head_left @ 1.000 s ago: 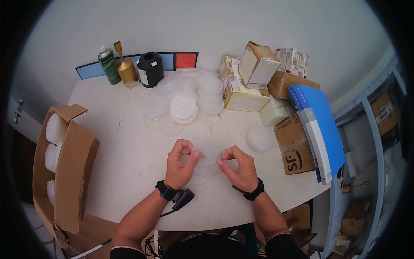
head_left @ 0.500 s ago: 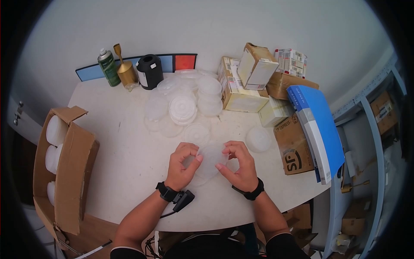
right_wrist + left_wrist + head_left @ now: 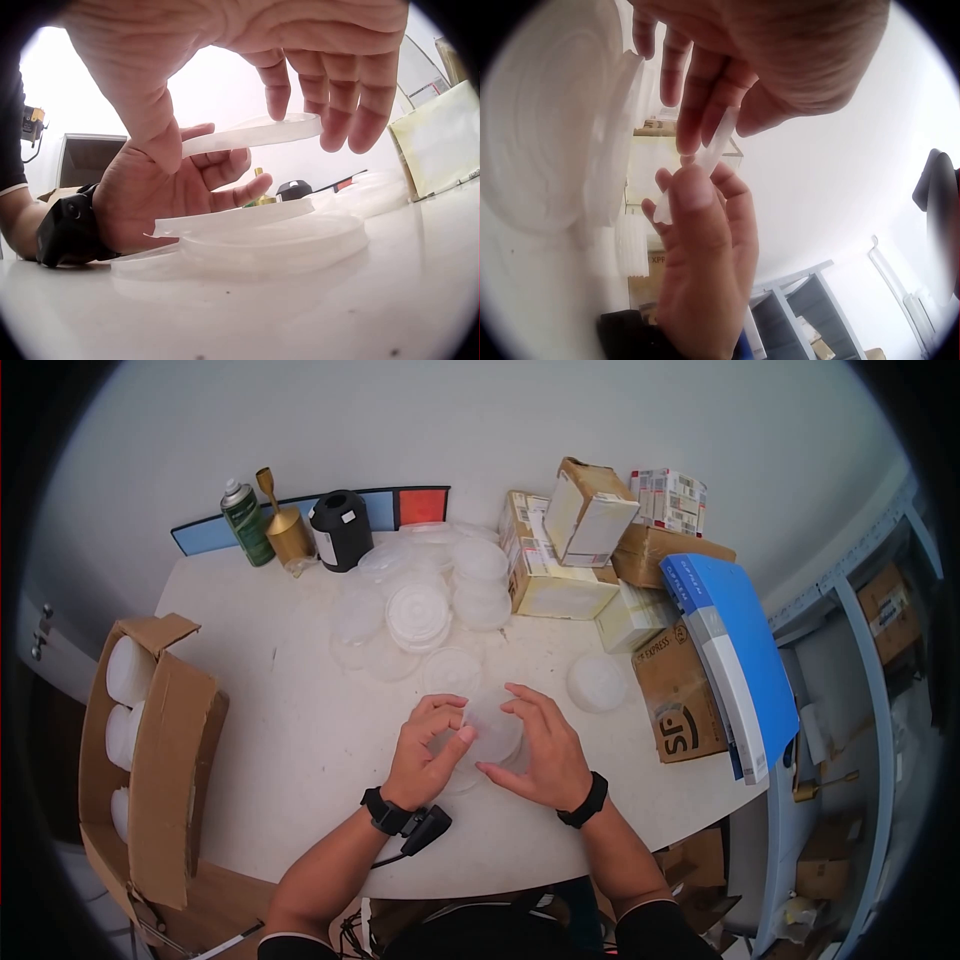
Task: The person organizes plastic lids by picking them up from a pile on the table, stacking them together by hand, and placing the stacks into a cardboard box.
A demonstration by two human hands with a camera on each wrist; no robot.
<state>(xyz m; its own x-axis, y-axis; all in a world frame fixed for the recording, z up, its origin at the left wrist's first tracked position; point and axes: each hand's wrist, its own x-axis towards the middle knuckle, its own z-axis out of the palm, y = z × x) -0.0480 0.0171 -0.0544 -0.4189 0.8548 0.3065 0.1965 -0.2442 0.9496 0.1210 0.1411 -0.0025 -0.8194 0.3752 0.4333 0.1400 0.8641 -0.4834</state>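
Observation:
A translucent round lid (image 3: 492, 740) is held above the table between both hands. My left hand (image 3: 422, 760) pinches its left edge; in the left wrist view the lid (image 3: 721, 141) stands edge-on between thumb and fingers. My right hand (image 3: 553, 760) spans the other side, and the right wrist view shows its thumb and fingertips at the rim of the lid (image 3: 259, 136). Below the hands, more clear lids (image 3: 277, 244) lie on the table, partly hidden in the head view.
Overlapping lids (image 3: 418, 615) spread across the back middle, with another round lid (image 3: 597, 682) at the right. A carton of white round items (image 3: 178, 760) stands left. Boxes (image 3: 568, 592) and blue binders (image 3: 730, 650) stand right; a spray can (image 3: 247, 525) and black container (image 3: 341, 532) stand back left.
The lid between the hands has turned and tilted. My right hand's fingers have spread from a close pinch into a wider grip, while my left hand has shifted slightly.

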